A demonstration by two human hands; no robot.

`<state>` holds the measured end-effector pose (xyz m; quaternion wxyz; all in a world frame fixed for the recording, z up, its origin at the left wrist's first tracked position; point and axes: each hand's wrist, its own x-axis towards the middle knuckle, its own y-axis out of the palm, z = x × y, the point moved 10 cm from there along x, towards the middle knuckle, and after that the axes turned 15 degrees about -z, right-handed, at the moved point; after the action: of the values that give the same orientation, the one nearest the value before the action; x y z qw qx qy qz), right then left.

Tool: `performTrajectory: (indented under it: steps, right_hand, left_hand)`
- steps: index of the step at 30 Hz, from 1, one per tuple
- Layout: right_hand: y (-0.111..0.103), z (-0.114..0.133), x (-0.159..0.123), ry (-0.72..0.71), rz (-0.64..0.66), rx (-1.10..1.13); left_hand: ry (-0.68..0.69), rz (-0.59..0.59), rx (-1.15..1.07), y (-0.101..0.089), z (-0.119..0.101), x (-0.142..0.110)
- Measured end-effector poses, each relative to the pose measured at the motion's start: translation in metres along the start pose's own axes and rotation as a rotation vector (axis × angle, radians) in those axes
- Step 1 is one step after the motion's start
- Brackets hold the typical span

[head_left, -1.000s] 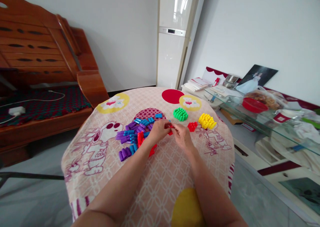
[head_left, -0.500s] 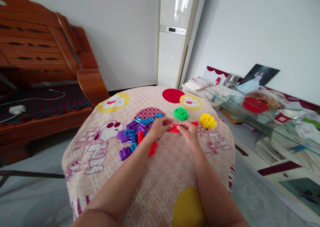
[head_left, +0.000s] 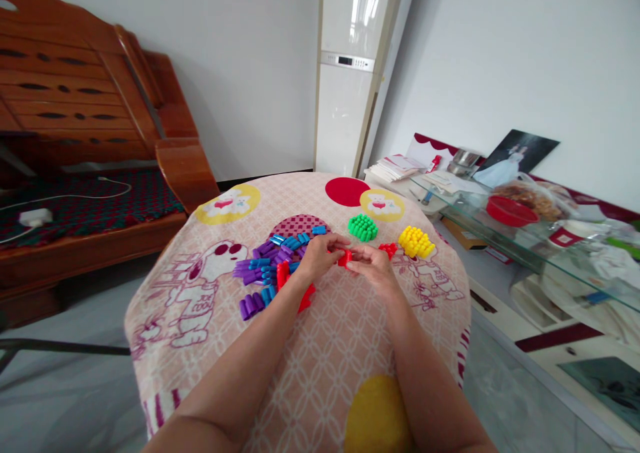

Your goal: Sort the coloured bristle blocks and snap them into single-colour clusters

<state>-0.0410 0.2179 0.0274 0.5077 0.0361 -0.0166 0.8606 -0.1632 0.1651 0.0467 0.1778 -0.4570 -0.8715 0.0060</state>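
Observation:
Over the middle of the cloth-covered table, my left hand (head_left: 323, 253) and my right hand (head_left: 373, 265) are close together, both closed on small red plastic toy blocks (head_left: 345, 259). My fingers cover much of the red blocks. Just beyond my right hand lies a red block cluster (head_left: 388, 248), partly hidden. A green block cluster (head_left: 363, 228) and a yellow block cluster (head_left: 417, 242) sit farther off. Beside my left forearm spreads a loose pile of purple blocks (head_left: 251, 305) and blue blocks (head_left: 259, 264), with more red blocks (head_left: 306, 298) partly behind the forearm.
A patterned tablecloth (head_left: 320, 373) covers the round table. On the left stands a wooden bench (head_left: 65, 120) with a white charger (head_left: 35, 218). To the right, a glass-topped cabinet (head_left: 530, 256) holds a red bowl (head_left: 511, 211), papers and bags. A tall white air conditioner (head_left: 345, 113) stands behind.
The red blocks between my hands have been turned and look shorter and more upright. My right hand has shifted slightly left, showing more of the red cluster behind it.

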Motion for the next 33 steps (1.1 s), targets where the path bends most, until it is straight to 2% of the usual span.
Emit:
performTrajectory:
  steps: [5,16,19,24,26,29,33]
  right_hand:
    - [-0.001,-0.003,0.003,0.031,-0.023,0.0]
    - [-0.004,0.003,0.004,-0.071,-0.063,-0.118]
    - [-0.032,0.011,0.013,-0.129,-0.181,-0.164]
    - [-0.119,0.032,0.017,-0.277,-0.573,-0.335]
    - [-0.142,0.032,0.015,-0.277,-0.647,-0.479]
    - [-0.154,0.025,0.015,-0.247,-0.65,-0.701]
    - [-0.147,0.014,0.021,-0.245,-0.613,-0.894]
  left_hand:
    - [0.067,-0.019,0.054,0.001,-0.003,0.0]
    - [0.109,-0.036,0.032,0.002,-0.01,-0.002]
    - [0.105,-0.041,-0.001,0.0,-0.011,-0.002]
    - [0.04,-0.064,-0.036,-0.003,-0.006,0.0]
    - [0.025,-0.063,-0.045,-0.003,-0.005,0.001]
    - [0.022,-0.055,-0.042,-0.003,-0.005,0.001]
    - [0.056,-0.085,-0.009,-0.015,-0.005,0.006]
